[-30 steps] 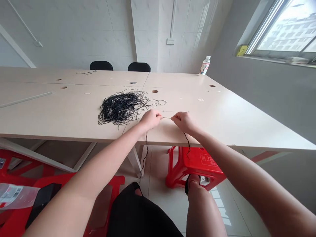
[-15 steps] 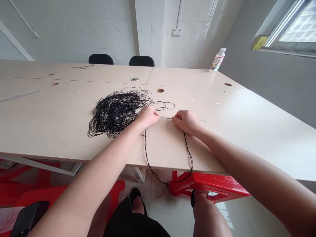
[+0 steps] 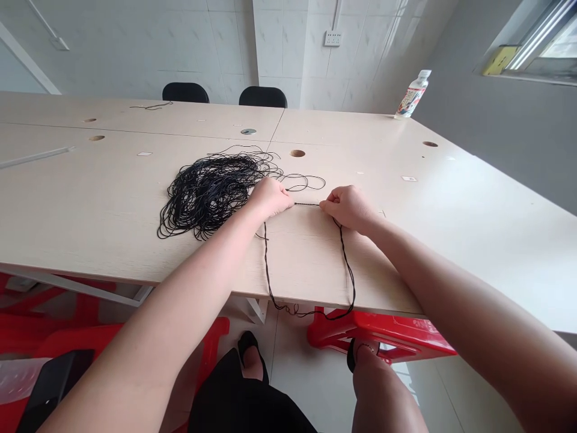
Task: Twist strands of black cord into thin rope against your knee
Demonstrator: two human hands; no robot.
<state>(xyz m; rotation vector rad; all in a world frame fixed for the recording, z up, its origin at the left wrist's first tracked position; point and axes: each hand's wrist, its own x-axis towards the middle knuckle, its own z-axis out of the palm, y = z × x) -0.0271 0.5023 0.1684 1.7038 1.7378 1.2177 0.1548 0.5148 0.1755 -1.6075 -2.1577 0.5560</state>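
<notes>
My left hand point(image 3: 269, 198) and my right hand point(image 3: 348, 210) both pinch a black cord point(image 3: 307, 204), which runs taut in a short span between them. Below my hands, a twisted length of the cord point(image 3: 267, 264) and a second length point(image 3: 348, 270) hang in a loop across the tabletop and over its front edge. A large tangled pile of thin black cord point(image 3: 207, 195) lies just left of my left hand, with loose loops reaching behind it.
The pale wood table point(image 3: 90, 210) has round holes and a short black cord piece point(image 3: 151, 106) at its far side. A plastic bottle point(image 3: 412, 95) stands at the far right corner. Red stools point(image 3: 383, 331) stand below the front edge, near my feet.
The view has tilted down, so the table sits higher in the frame. My right hand has moved slightly right, widening the taut span, and the hanging loop has risen a little.
</notes>
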